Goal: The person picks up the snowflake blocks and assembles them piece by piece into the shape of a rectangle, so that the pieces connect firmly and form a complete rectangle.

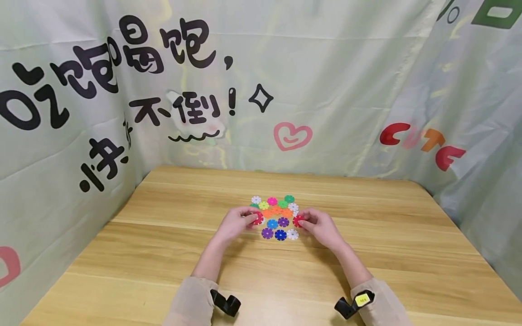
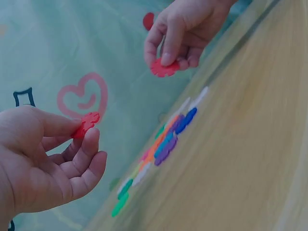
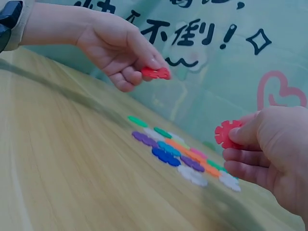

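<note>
Left hand [image 1: 236,222]: pinches a red snowflake disc [image 1: 258,219] between thumb and fingers, raised just above the wooden table [image 1: 163,253].
Right hand [image 1: 320,225]: pinches a second red disc [image 1: 298,220], also lifted.
Disc cluster [image 1: 277,217]: many colours, flat on the table between the hands.
Handling: likely light, thin, stiff plastic; the slotted rim suits an edge pinch.

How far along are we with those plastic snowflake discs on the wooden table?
Early on. Each hand has lifted one disc: the left hand pinches a red notched plastic disc, and the right hand pinches another red disc. The two are held apart, not joined. The remaining coloured discs lie flat in a cluster on the wooden table, untouched.
</note>
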Motion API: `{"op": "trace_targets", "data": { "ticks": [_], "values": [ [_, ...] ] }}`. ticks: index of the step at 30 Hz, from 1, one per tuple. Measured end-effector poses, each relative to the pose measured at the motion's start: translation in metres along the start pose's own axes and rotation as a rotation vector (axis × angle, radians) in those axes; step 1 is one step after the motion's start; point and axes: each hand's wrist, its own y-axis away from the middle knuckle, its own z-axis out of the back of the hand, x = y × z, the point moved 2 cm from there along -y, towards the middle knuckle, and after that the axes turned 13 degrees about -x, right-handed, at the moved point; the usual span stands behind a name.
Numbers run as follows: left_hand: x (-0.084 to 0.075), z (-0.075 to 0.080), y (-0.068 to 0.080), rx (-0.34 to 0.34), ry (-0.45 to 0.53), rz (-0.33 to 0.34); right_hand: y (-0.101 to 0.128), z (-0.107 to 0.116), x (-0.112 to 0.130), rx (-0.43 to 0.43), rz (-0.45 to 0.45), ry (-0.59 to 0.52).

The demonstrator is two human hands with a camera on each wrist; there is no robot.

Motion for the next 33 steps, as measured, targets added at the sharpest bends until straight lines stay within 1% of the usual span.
{"op": "trace_targets", "data": {
  "ticks": [3, 7, 11, 14, 18, 20, 24, 28, 30, 33],
  "values": [
    [-0.007, -0.004, 0.003, 0.013, 0.028, -0.017, 0.000, 0.000, 0.007, -0.011, 0.012, -0.009],
    [-0.014, -0.012, 0.006, 0.031, 0.041, -0.033, 0.001, -0.001, 0.016, -0.012, 0.036, -0.030],
    [-0.018, -0.018, 0.006, 0.045, 0.036, -0.047, 0.002, -0.001, 0.026, -0.009, 0.059, -0.059],
    [-0.022, -0.022, 0.005, 0.050, 0.016, -0.047, 0.001, -0.002, 0.034, -0.024, 0.075, -0.068],
    [-0.025, -0.025, 0.004, 0.058, -0.005, -0.039, 0.001, -0.003, 0.042, -0.042, 0.093, -0.085],
    [-0.027, -0.025, 0.005, 0.062, 0.004, -0.029, 0.002, -0.005, 0.046, -0.045, 0.105, -0.102],
    [-0.030, -0.026, 0.007, 0.071, 0.053, 0.000, 0.005, -0.007, 0.053, -0.052, 0.139, -0.115],
    [-0.029, -0.027, 0.008, 0.083, 0.111, 0.027, 0.008, -0.011, 0.051, -0.052, 0.158, -0.111],
    [-0.028, -0.028, 0.008, 0.087, 0.132, 0.034, 0.008, -0.012, 0.047, -0.050, 0.160, -0.116],
    [-0.028, -0.028, 0.008, 0.090, 0.153, 0.036, 0.010, -0.013, 0.048, -0.044, 0.170, -0.104]
  ]
}}
